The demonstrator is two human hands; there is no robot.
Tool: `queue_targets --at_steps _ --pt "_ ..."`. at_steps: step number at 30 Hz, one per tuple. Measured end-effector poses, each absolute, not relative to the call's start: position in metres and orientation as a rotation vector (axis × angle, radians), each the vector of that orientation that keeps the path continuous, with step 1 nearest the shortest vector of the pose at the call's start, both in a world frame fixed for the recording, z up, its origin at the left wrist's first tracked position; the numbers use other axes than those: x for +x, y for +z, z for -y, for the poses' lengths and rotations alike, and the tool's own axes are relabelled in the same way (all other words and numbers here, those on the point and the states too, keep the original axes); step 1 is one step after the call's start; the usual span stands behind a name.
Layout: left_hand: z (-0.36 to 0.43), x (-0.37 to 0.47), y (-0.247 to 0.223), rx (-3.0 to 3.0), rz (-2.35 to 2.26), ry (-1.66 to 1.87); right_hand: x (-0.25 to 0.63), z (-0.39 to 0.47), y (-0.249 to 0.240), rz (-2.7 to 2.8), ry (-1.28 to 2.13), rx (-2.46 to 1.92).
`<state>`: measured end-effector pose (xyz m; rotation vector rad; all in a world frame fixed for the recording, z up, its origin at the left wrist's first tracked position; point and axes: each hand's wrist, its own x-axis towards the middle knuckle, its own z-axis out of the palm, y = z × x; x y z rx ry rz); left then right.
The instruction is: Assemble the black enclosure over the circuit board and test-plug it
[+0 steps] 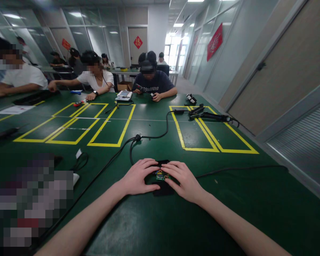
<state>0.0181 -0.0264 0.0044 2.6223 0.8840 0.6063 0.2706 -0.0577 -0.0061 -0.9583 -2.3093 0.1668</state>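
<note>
Right in front of me on the green table lies a small circuit board (pixel 159 175) with copper-coloured coils. A black casing part (pixel 164 189) sits on its near side, and another dark casing piece (pixel 164 162) shows at its far side. From the left, my left hand (pixel 138 177) closes around the board, fingers at the far edge and thumb at the near edge. My right hand (pixel 185 181) grips it from the right, with thumb and fingertips at the coils. The fingers cover both ends of the board.
A black cable (pixel 114 154) with a plug (pixel 138 137) crosses the table on the left; another cable (pixel 245 168) runs off right. Yellow tape outlines (pixel 200 149) mark the table. Black tools (pixel 208 115) lie far right. A person (pixel 154 81) sits opposite, near a white device (pixel 124 95); others sit left.
</note>
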Motion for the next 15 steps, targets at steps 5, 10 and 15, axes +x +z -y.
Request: queue_targets --at_steps 5,10,15 --pt "0.0249 0.0152 0.0011 2.614 -0.879 0.631 0.2731 0.0572 -0.0062 2.301 0.249 -0.896" --pt "0.0249 0.0158 0.0043 2.575 -0.853 0.701 0.2735 0.0572 -0.0043 2.287 0.3 -0.899" --pt "0.0254 0.018 0.0072 2.568 -0.836 0.69 0.2708 0.0581 -0.0034 2.257 0.365 -0.91"
